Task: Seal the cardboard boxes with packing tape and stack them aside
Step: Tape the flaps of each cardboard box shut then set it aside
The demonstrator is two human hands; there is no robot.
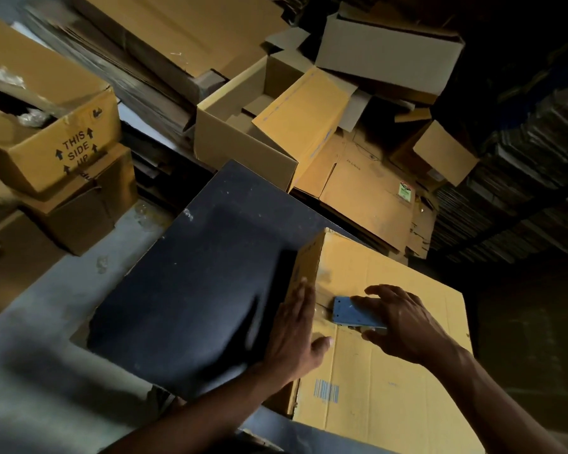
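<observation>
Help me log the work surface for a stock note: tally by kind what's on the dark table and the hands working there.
Cardboard box on the dark table: 1
Blue tape dispenser: 1
Hands, left hand flat on the box edge, right hand on the dispenser: 2
Total: 4

Dark tabletop (191,290) carries yellow cardboard box (384,371).

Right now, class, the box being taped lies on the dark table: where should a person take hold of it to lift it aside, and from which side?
Grip the cardboard box by its two opposite side walls, coming from above, one hand per side. Its broad top is flat, with no handle showing, so probably only the edges give purchase.
</observation>
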